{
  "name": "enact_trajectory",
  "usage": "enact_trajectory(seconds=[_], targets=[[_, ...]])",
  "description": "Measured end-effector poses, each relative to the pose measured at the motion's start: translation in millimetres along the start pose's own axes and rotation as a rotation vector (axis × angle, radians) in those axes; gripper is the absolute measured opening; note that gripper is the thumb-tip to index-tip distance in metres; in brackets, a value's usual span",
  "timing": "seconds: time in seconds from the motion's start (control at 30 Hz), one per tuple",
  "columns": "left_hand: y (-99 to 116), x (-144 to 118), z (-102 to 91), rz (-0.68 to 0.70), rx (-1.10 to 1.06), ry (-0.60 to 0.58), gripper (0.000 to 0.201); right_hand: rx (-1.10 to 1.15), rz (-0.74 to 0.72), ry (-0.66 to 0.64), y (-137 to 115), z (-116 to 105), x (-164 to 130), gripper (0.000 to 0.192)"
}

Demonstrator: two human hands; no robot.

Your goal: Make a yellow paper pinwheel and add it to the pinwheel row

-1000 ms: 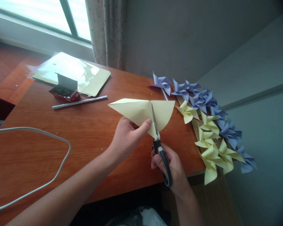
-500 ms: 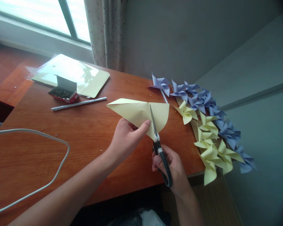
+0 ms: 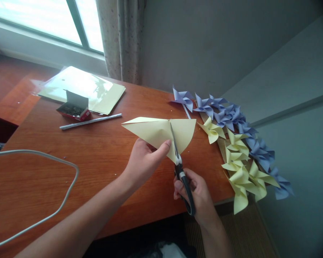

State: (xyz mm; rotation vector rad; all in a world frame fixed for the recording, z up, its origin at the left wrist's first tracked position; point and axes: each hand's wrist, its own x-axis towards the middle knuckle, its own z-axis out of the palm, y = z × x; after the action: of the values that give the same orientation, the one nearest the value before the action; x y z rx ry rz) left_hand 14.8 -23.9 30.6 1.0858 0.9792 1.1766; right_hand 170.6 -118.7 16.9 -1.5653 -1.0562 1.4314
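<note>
Above the middle of the table, my left hand (image 3: 149, 157) pinches a folded sheet of yellow paper (image 3: 153, 130), thumb on top and fingers underneath. A pair of scissors (image 3: 187, 193) with black handles is in my right hand (image 3: 197, 195), at the table's near edge. Its blades lie across the paper from the lower corner up toward the top edge, just right of my left thumb, and look nearly closed. The right part of the paper curves away from the blades. Some of my left fingers are hidden beneath the sheet.
Yellow pinwheels (image 3: 235, 161) and purple pinwheels (image 3: 226, 116) crowd the table's right end. At the back left are a stack of paper (image 3: 107, 98) in clear plastic, an open small box (image 3: 75, 109) and a rolled paper stick (image 3: 91, 122). A white cable (image 3: 70, 186) loops at left.
The right flap of the paper has swung slightly outward to the right. The scissors and both hands have hardly moved. The whole view has shifted a little.
</note>
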Motion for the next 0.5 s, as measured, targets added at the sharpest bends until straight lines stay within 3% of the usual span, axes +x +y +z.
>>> enact_trajectory(seconds=[0.5], targets=[[-1.7, -1.1, -0.9, 0.014, -0.018, -0.025, 0.021, 0.098, -0.044, -0.1, 3.2, -0.5, -1.7, 0.044]])
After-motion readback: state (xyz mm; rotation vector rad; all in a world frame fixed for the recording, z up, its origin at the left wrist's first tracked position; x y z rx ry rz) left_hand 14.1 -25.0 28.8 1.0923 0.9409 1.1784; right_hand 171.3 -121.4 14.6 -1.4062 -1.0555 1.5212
